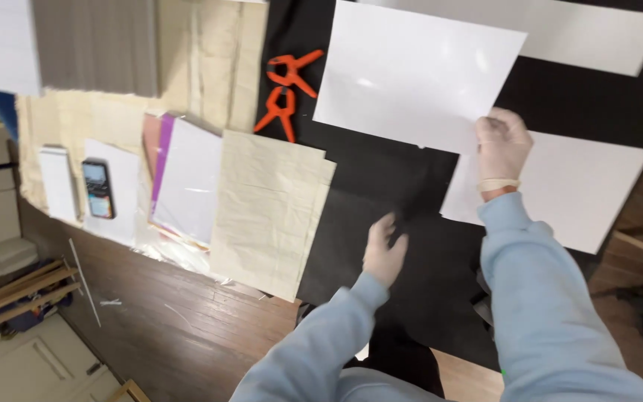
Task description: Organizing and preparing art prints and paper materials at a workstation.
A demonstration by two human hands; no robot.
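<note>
My gloved right hand (501, 149) pinches a white sheet (411, 74) at one o'clock; my left hand (383, 255), fingers curled loosely, rests on the black sheet (381, 179), orange clamps (286, 89) at eleven.

Right hand (501, 145) lifts white sheet (414, 71) over black board (381, 186).

We saw one lit phone screen (98, 188), a dark upright rectangle with coloured patches, lying on white paper (124, 201) at the far left.
</note>
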